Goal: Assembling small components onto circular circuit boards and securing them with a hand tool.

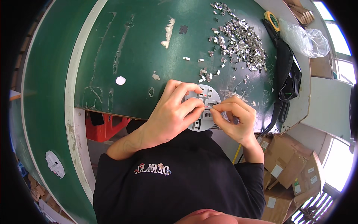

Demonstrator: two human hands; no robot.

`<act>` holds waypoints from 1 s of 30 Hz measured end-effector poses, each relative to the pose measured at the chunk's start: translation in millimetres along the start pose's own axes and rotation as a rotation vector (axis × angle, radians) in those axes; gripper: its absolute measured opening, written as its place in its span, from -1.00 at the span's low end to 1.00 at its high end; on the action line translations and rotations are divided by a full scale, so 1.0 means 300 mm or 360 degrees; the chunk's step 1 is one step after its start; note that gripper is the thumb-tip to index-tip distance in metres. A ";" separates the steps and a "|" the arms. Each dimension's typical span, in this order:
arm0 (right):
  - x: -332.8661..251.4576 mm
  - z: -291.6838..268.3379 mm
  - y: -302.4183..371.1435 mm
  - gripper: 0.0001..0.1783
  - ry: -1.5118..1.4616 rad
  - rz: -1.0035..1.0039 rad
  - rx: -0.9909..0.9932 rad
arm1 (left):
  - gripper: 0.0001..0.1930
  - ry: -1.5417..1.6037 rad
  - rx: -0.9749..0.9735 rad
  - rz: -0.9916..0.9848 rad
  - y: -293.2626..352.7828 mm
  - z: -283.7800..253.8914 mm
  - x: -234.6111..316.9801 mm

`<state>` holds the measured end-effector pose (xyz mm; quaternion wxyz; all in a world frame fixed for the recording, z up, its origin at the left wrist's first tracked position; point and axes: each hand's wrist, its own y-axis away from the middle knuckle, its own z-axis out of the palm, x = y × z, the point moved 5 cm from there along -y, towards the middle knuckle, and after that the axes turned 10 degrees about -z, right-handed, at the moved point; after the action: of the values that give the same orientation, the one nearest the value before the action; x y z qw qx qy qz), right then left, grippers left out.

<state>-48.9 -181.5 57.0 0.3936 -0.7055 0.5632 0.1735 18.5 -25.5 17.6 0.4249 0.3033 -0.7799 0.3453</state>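
Round grey fixture [207, 126] is placed between left hand [172, 106] and right hand [236, 117], seemingly so both can reach it. Each is pinched narrow over it — any piece held is too small to tell. Small metal pieces [244, 44] are heaped beyond the right hand — probably kept clear deliberately.

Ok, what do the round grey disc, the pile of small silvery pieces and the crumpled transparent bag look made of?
Round grey disc: probably matte plastic, from its even, dull surface; painted metal possible.
Pile of small silvery pieces: likely metal, shiny, from their bright glints.
Crumpled transparent bag: likely glossy plastic film, see-through with creases.
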 end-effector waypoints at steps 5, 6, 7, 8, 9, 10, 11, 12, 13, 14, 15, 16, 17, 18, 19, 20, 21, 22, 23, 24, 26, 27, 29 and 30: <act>-0.009 0.004 -0.010 -0.83 0.0025 0.0023 -0.0075 | -0.83 -0.0004 0.0002 0.0007 0.002 -0.002 -0.001; -0.012 0.006 -0.014 -0.83 0.0035 0.0022 -0.0105 | -0.83 0.0003 -0.0003 -0.0003 0.002 -0.004 -0.002; -0.014 0.007 -0.018 -0.83 0.0044 0.0022 -0.0136 | -0.83 0.0009 -0.0009 -0.0013 0.004 -0.007 -0.002; -0.015 0.010 -0.022 -0.83 0.0053 0.0021 -0.0168 | -0.82 0.0015 -0.0014 -0.0024 0.005 -0.010 -0.004; -0.015 0.008 -0.025 -0.83 0.0053 0.0023 -0.0167 | -0.82 0.0015 -0.0016 -0.0024 0.006 -0.013 -0.005; -0.017 0.012 -0.029 -0.82 0.0072 -0.0005 -0.0210 | -0.82 0.0046 -0.0008 -0.0032 0.007 -0.019 -0.007; -0.018 0.016 -0.033 -0.82 0.0091 -0.0033 -0.0254 | -0.82 0.0077 0.0001 -0.0040 0.009 -0.025 -0.010; -0.019 0.020 -0.037 -0.82 0.0109 -0.0061 -0.0299 | -0.82 0.0108 0.0009 -0.0049 0.010 -0.030 -0.012; -0.021 0.024 -0.040 -0.82 0.0128 -0.0088 -0.0343 | -0.82 0.0139 0.0017 -0.0057 0.011 -0.033 -0.014; -0.022 0.025 -0.044 -0.82 0.0126 -0.0091 -0.0344 | -0.82 0.0137 0.0020 -0.0058 0.012 -0.034 -0.015; -0.026 0.029 -0.048 -0.81 0.0158 -0.0124 -0.0371 | -0.82 0.0142 0.0040 -0.0064 0.013 -0.037 -0.017; -0.030 0.034 -0.051 -0.81 0.0190 -0.0156 -0.0398 | -0.82 0.0148 0.0058 -0.0070 0.014 -0.039 -0.019; -0.034 0.038 -0.054 -0.81 0.0223 -0.0188 -0.0424 | -0.82 0.0155 0.0077 -0.0076 0.015 -0.041 -0.021; -0.037 0.041 -0.057 -0.81 0.0256 -0.0219 -0.0450 | -0.82 0.0161 0.0095 -0.0081 0.016 -0.043 -0.022; -0.038 0.041 -0.060 -0.81 0.0255 -0.0220 -0.0453 | -0.82 0.0162 0.0097 -0.0083 0.017 -0.043 -0.023; -0.038 0.045 -0.062 -0.81 0.0269 -0.0218 -0.0488 | -0.83 0.0155 0.0107 -0.0090 0.017 -0.043 -0.023; -0.038 0.047 -0.064 -0.81 0.0282 -0.0216 -0.0523 | -0.83 0.0147 0.0117 -0.0097 0.017 -0.042 -0.022; -0.038 0.050 -0.067 -0.82 0.0296 -0.0213 -0.0557 | -0.83 0.0140 0.0127 -0.0104 0.017 -0.041 -0.022; -0.039 0.053 -0.070 -0.82 0.0310 -0.0210 -0.0592 | -0.83 0.0133 0.0137 -0.0111 0.016 -0.042 -0.024; -0.044 0.051 -0.077 -0.82 0.0308 -0.0206 -0.0594 | -0.83 0.0135 0.0134 -0.0115 0.019 -0.041 -0.025; -0.053 0.056 -0.099 -0.82 0.0309 -0.0128 -0.0741 | -0.84 0.0151 0.0142 -0.0117 0.022 -0.040 -0.029; -0.056 0.059 -0.108 -0.82 0.0309 -0.0089 -0.0814 | -0.84 0.0158 0.0145 -0.0118 0.023 -0.039 -0.032; -0.058 0.068 -0.109 -0.82 0.0312 -0.0049 -0.0888 | -0.84 0.0168 0.0149 -0.0118 0.023 -0.037 -0.036; -0.059 0.071 -0.108 -0.82 0.0328 -0.0040 -0.0896 | -0.84 0.0169 0.0152 -0.0113 0.023 -0.036 -0.038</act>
<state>-19.9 -152.0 67.5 0.1252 -0.8077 0.5212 0.2455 23.3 -11.0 10.1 0.4627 0.3320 -0.7277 0.3822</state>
